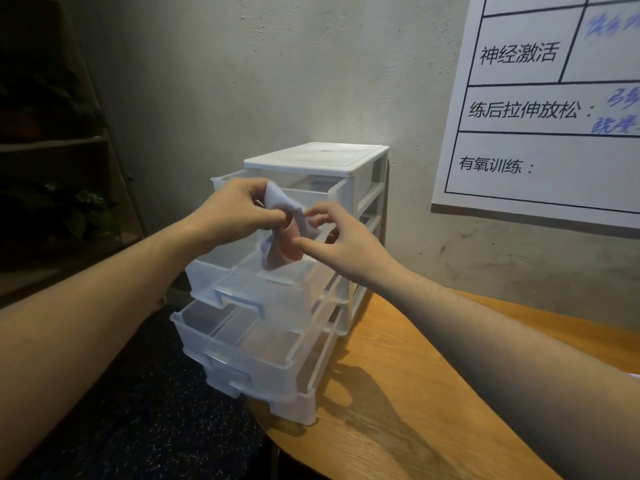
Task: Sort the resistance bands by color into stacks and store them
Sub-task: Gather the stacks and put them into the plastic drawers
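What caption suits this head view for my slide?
Both hands, left and right, hold a pale blue band above the open drawers of a plastic drawer unit.

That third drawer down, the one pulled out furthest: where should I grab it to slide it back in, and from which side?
Take the third drawer by the recessed handle in the middle of its front wall, coming from the front, the side facing the camera. The drawer juts straight out of the white cabinet, so a level push there should slide it in. Both the left hand and right hand hold the pale band.
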